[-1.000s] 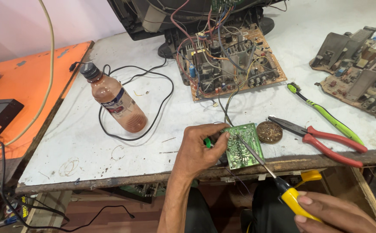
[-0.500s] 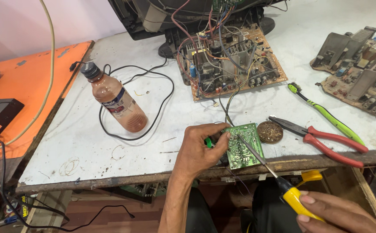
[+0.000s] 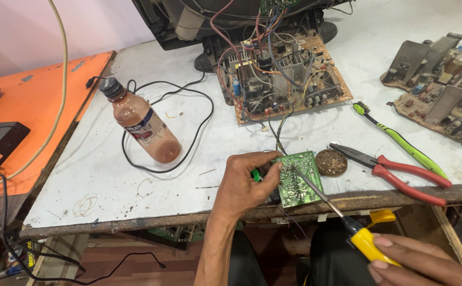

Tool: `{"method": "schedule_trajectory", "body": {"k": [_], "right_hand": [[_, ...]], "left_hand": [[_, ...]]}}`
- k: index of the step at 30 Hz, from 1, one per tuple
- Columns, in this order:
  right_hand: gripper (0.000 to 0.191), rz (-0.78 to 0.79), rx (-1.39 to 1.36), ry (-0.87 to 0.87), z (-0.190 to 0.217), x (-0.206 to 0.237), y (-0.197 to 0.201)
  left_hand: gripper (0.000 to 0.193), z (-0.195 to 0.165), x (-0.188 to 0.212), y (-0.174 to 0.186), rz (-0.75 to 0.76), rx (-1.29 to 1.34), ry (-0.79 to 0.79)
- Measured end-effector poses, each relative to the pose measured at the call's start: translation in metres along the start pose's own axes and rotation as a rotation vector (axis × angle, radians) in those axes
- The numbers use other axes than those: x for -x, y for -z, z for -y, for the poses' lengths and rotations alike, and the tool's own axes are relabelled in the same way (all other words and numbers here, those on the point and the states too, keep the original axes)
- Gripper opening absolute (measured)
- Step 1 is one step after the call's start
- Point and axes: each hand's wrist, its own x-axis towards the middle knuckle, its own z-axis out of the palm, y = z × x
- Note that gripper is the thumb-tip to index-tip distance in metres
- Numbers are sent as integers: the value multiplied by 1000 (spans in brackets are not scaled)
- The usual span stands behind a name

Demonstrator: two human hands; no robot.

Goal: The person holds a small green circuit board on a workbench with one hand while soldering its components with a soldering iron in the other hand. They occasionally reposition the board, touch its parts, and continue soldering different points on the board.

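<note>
Nothing has visibly shifted since the earlier frames: left hand [image 3: 244, 182] pins the small green circuit board [image 3: 297, 179] at the bench's six o'clock edge, steadying it while the right hand [image 3: 421, 260] grips a yellow-handled soldering iron [image 3: 342, 218], tip on it.

An electronics repair workshop: bare circuit boards [image 3: 286, 79], pliers [image 3: 395, 172], a worn workbench [image 3: 98, 175].

Small green circuit board [image 3: 299, 179]: rectangular, solder side up w/ pale tracks, lying flat at front edge of desk [image 3: 109, 175], long axis approx. front-to-back. Soldering iron [image 3: 342, 217]: yellow grip, black collar, thin metal shaft angled up-left, tip touching board's upper-left area.
</note>
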Motion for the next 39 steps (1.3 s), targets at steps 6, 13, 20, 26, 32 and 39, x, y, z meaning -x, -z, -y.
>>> {"method": "schedule_trajectory", "body": {"k": [6, 13, 20, 26, 32, 39], "right_hand": [[37, -85, -17, -43, 2, 1, -5], [35, -49, 24, -54, -2, 6, -6], [28, -93, 45, -24, -2, -1, -8], [30, -85, 78, 4, 0, -3, -6], [27, -163, 84, -41, 9, -10, -9], [24, -283, 75, -145, 28, -27, -8]], "left_hand": [[28, 3, -1, -1, -3, 3, -18], [28, 3, -1, -1, -2, 5, -9], [28, 1, -1, -1, 0, 0, -6], [27, 3, -1, -2, -7, 7, -14], [27, 5, -1, -2, -6, 2, -42], [26, 6, -1, -3, 1, 8, 9]]}}
